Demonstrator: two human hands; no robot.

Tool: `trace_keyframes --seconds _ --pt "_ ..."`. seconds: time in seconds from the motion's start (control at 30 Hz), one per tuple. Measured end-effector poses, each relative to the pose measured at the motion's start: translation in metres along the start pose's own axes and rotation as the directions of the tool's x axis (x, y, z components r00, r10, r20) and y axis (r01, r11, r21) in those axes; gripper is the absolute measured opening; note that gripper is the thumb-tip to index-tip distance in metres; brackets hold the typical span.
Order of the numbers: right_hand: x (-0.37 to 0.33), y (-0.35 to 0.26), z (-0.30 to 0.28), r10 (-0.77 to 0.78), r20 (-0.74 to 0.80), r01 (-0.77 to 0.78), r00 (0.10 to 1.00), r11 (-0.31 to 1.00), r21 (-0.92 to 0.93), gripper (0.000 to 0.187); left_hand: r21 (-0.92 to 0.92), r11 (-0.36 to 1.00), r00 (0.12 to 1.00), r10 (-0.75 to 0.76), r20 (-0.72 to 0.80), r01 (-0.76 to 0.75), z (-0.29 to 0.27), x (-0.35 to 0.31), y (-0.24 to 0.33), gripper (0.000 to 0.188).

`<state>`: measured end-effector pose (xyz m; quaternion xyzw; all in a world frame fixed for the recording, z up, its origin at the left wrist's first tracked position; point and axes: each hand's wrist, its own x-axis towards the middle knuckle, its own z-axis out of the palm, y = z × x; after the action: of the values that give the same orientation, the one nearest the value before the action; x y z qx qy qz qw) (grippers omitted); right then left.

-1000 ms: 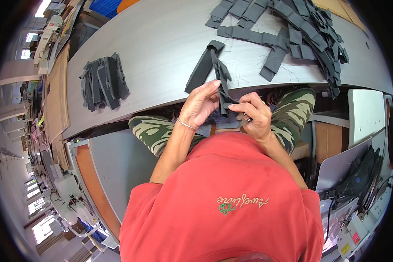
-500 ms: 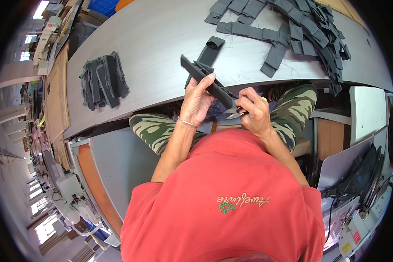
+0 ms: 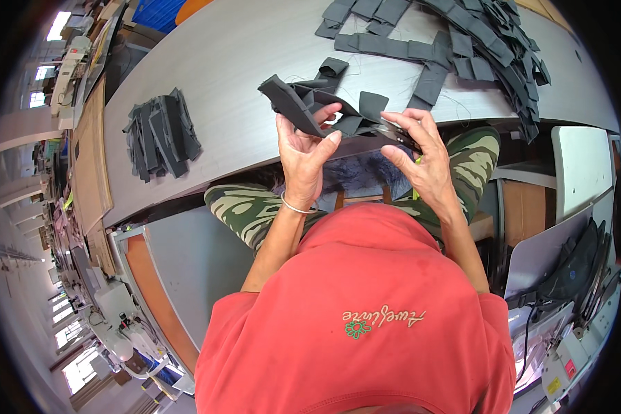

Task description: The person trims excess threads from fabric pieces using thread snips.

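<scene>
My left hand [image 3: 303,155] is closed on several dark grey fabric strips [image 3: 291,103], gripping them between thumb and fingers over the table's near edge. More folded fabric of the same kind fans out from them toward my right hand. In my right hand [image 3: 428,155] is a pair of thread snips [image 3: 397,135], partly hidden by the fingers, its blades pointing left at the fabric. A small fabric piece [image 3: 374,105] stands up just beyond the blades. Whether the blades touch the cloth I cannot tell.
On the grey table [image 3: 234,62], a bundle of cut strips [image 3: 162,134] lies at left. A tangled heap of joined dark strips [image 3: 486,41] covers the far right, with loose threads around it. A blue crate [image 3: 157,14] stands at the far left. White panel [image 3: 581,172] at right.
The fabric strips have spread apart and moved slightly left with my left hand. My right hand has moved right and its fingers have loosened around the snips.
</scene>
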<state>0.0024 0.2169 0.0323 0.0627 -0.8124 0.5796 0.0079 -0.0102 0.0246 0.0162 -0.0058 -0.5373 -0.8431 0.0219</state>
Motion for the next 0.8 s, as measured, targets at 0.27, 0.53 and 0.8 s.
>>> trace_keyframes --seconds 0.27,0.53,0.8 --pt "0.003 -0.001 0.013 -0.319 -0.042 0.292 0.947 0.907 -0.304 0.024 0.106 0.992 0.997 0.060 0.039 -0.064 0.003 -0.004 -0.001 0.075" --pt "0.001 0.002 0.015 -0.357 -0.044 0.316 0.933 0.873 -0.372 0.019 0.180 0.973 0.988 0.134 0.075 -0.146 0.002 -0.005 -0.005 0.075" --pt "-0.002 -0.006 0.015 -0.025 -0.058 0.025 0.998 1.000 -0.007 0.016 0.263 0.948 0.983 0.161 0.085 -0.178 -0.003 -0.007 -0.010 0.077"
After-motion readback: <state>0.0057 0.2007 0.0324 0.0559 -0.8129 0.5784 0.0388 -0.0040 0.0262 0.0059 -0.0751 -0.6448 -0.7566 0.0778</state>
